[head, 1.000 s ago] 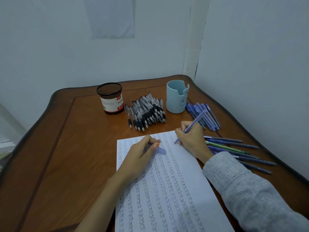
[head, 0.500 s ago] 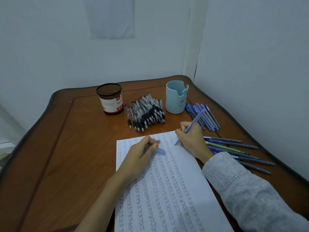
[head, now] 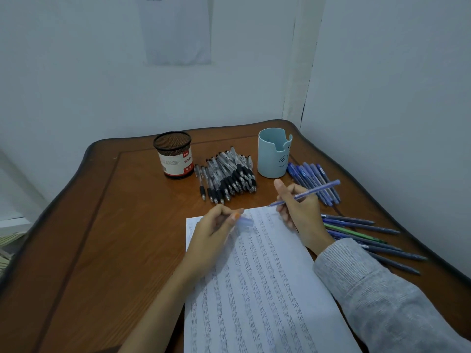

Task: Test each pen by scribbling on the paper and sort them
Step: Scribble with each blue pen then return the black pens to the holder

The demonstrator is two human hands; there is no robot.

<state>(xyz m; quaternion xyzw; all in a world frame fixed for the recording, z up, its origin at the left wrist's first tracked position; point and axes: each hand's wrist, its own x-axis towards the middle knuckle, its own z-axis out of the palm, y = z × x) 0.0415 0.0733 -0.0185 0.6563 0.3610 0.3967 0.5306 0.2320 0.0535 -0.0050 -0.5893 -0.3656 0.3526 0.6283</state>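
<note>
The right hand (head: pixel 298 212) grips a blue pen (head: pixel 318 189) with its fingers curled around it, and one finger sticks up. The pen's tip is at the far edge of the paper (head: pixel 267 289). I cannot tell if the tip touches the paper. The back end of the pen points toward the table's right edge.

The left hand (head: pixel 214 233) rests on the far left corner of the paper. Its fingers are curled and pinch a small blue pen cap (head: pixel 246 221). The paper has rows of scribbles on it and lies on the brown wooden table (head: pixel 102 238), near the front edge.

Near the table's back edge stands a black mesh pen cup (head: pixel 174 155) with a red and white label. Just beside it lies a pile of black pens (head: pixel 229 177). A light blue cup (head: pixel 274 156) stands by the back right corner. A row of blue pens (head: pixel 302 174) lies beside that cup. More loose pens (head: pixel 356 224) lie along the right edge, with a green pen (head: pixel 354 233) among them. A grey sleeve (head: pixel 382 289) covers the right arm.
</note>
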